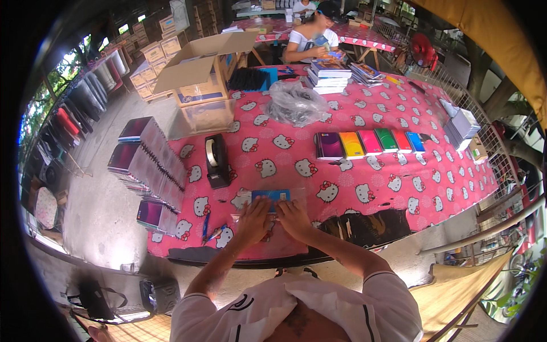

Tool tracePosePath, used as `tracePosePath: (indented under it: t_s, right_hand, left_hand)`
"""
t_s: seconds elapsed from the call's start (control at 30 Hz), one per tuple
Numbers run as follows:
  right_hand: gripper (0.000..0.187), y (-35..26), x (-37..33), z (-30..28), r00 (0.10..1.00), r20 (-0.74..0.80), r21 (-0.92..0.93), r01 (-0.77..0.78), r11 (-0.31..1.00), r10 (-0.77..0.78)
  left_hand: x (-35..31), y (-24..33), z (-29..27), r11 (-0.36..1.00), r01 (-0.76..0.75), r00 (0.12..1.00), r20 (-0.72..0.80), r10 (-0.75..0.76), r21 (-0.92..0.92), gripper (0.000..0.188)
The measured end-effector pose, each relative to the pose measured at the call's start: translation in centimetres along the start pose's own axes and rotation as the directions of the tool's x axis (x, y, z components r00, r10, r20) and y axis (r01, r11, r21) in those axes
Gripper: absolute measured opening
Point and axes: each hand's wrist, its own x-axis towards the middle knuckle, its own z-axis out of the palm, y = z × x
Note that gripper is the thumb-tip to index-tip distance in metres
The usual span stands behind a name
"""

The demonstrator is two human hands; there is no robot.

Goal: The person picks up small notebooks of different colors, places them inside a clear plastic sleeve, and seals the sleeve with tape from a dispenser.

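Observation:
A blue notebook (271, 194) lies in front of me at the table's near side, in or on a sheet of clear plastic (297, 196) that sticks out around it. My left hand (254, 221) rests on its lower left part, fingers stretched out and laid flat. Beside it, my right hand (294, 220) lies with spread fingers at the lower right edge. Both hands press down on the plastic and notebook; neither is wrapped round anything. Left of my hands are a black tape dispenser (216, 162) and blue pens or a cutter (213, 232), too small to tell.
Tall stacks of spiral notebooks (149, 157) line the left edge. A row of coloured notebooks (369, 142) lies right of centre. Beyond are an open cardboard box (199, 85), a crumpled plastic bag (296, 104) and book piles (330, 77). Across the table a person (310, 43) handles booklets.

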Motion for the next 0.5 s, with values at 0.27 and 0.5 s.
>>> tracePosePath:
  t_s: [0.27, 0.5]
  right_hand:
    - [0.049, -0.7, 0.8, -1.1, 0.999, 0.024, 0.155, 0.044, 0.987, -0.048]
    - [0.048, -0.6, 0.4, -1.4, 1.000, -0.029, 0.175, 0.003, 0.985, 0.002]
  left_hand:
    - [2.7, -17.5, -1.9, 0.851, 0.488, 0.738, -0.429, -0.521, -0.194, 0.029]
    - [3.8, -21.2, -2.9, -0.055, 0.485, 0.504, 0.331, -0.797, -0.873, 0.020]
